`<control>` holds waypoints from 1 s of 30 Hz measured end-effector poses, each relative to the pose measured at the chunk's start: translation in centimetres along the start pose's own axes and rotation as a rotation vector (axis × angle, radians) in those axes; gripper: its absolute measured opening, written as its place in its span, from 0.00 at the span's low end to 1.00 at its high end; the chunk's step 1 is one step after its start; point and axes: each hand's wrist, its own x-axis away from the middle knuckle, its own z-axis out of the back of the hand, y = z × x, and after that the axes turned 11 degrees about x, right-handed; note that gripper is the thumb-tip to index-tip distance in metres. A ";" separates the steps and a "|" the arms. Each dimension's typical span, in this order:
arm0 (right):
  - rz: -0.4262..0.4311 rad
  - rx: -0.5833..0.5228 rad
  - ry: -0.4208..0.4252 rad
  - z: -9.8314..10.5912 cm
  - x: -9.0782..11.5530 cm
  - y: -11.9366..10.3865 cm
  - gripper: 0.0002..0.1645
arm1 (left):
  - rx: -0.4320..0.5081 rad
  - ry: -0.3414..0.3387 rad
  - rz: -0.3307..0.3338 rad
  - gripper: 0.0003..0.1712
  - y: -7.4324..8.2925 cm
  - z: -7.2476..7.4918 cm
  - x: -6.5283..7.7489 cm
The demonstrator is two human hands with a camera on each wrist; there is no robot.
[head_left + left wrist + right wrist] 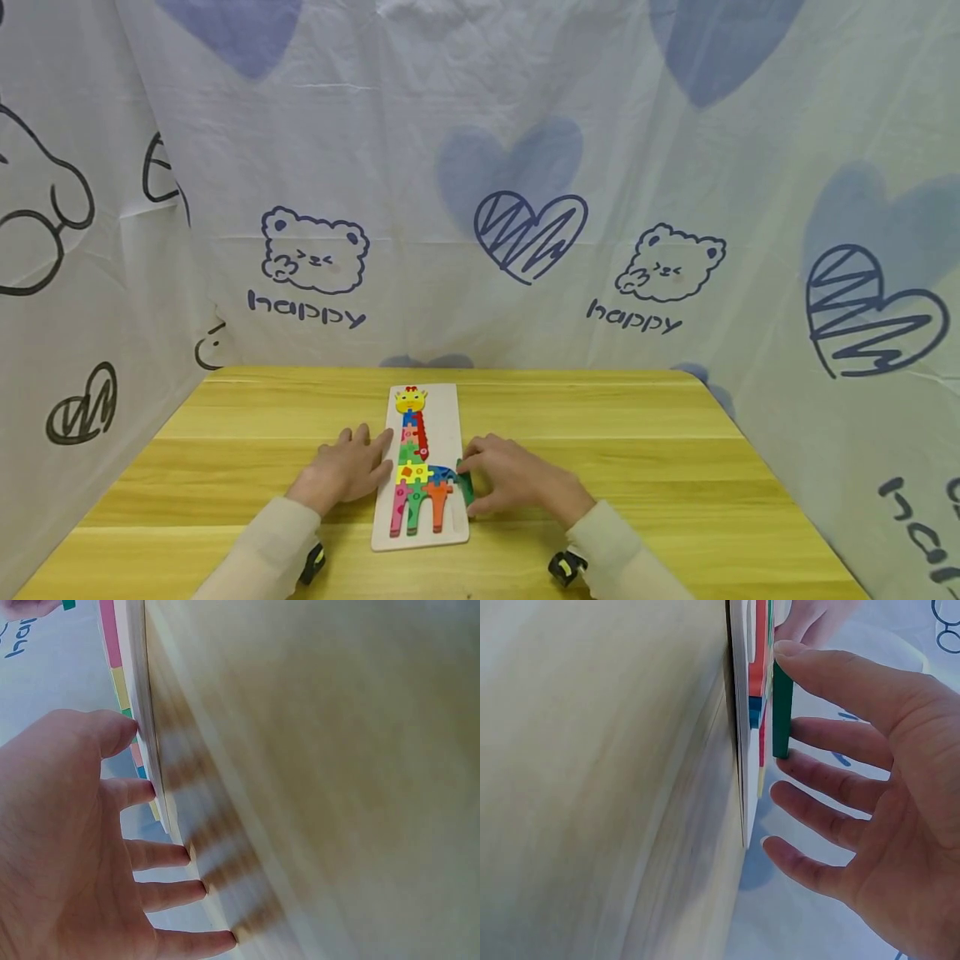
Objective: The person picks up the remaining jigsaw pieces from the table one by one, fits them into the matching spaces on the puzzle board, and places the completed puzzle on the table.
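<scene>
A giraffe jigsaw puzzle in bright colours lies on a pale wooden board on the table. Its yellow head is at the far end, and pink, green and orange legs point toward me. Along the board's left edge rests my left hand, its thumb and fingers spread and touching the board or table there. My right hand pinches a green puzzle piece between thumb and fingers, just above the board's right side, near the blue piece.
The light wooden table runs out on both sides of the board. Behind it and at the sides hangs a white cloth printed with hearts and bears. A dark wrist strap shows below the right sleeve.
</scene>
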 end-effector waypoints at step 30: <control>0.050 -0.006 -0.006 -0.4 -0.4 -1.5 0.35 | 0.004 -0.001 -0.018 0.35 0.2 0.3 0.2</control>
